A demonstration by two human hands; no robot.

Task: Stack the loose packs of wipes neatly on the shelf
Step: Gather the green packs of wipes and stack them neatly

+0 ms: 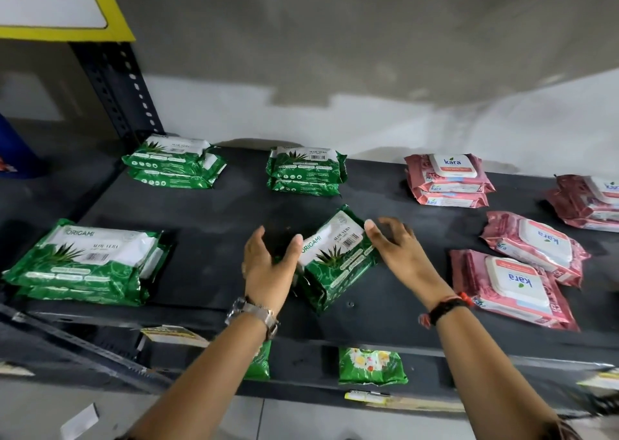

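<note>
Green Origami pack [335, 258] lies skewed mid-shelf [207, 212], seemingly atop a second green pack, left of the two loose pink Kara packs [516, 282]. Left hand [268, 265] spread, thumb touching the pack's left end. Right hand [398, 248] spread at its right end, thumb on the top corner; neither clamps yet. Likely soft, light, slick film: take it by both short ends, palms pressing inward.

Green-and-white leaf-printed packs [335, 258] and pink packs [512, 285] on a black shelf [207, 212].
</note>
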